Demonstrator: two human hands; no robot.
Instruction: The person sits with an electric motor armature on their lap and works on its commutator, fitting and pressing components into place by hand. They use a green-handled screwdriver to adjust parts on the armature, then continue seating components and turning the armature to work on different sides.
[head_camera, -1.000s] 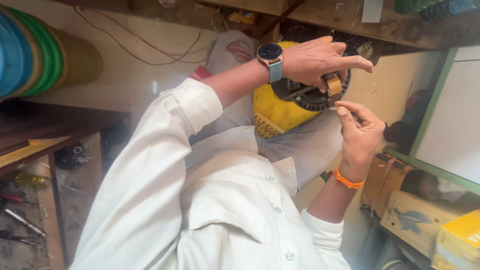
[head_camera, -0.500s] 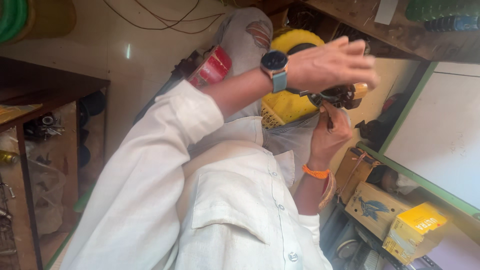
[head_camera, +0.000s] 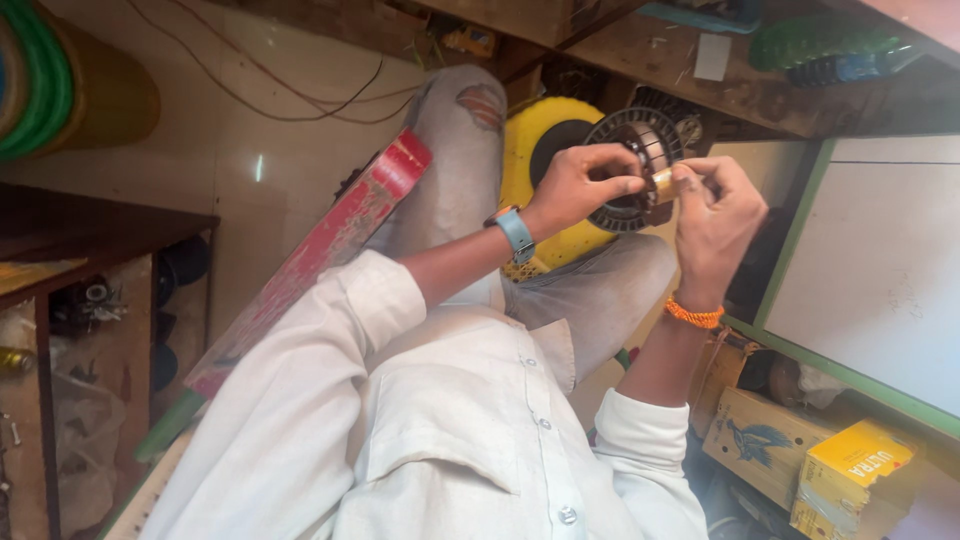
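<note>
A round black finned motor part with a dark hollow centre (head_camera: 630, 165) is held up in front of the body, above the knees clad in faded grey ripped jeans (head_camera: 465, 170). The left hand (head_camera: 578, 185) is closed on the part's near rim, its thumb and forefinger pressed together toward a small brass-coloured cylindrical piece (head_camera: 662, 183) at the part's right edge. A watch with a blue strap (head_camera: 515, 232) is worn on that wrist. The right hand (head_camera: 715, 215) is brought in from the other side, fingers curled and bunched, and the brass piece is pinched between its fingertips (head_camera: 683, 178); whether the left fingertips actually touch the piece cannot be told. An orange beaded band (head_camera: 695, 314) is seen on the right wrist.

Directly behind the black part, a yellow round plastic housing (head_camera: 545, 150) is seen resting against the lap, partly covered by the left hand. A long red flat bar (head_camera: 330, 250) is leaned diagonally beside the left knee, apart from both hands. A white buttoned shirt (head_camera: 450, 430) fills the lower middle of the view. At lower right, well away from the hands, a yellow cardboard box (head_camera: 855, 465) and a brown cardboard box with a blue bird print (head_camera: 755, 440) are stacked near a green-framed white panel (head_camera: 880, 280).
</note>
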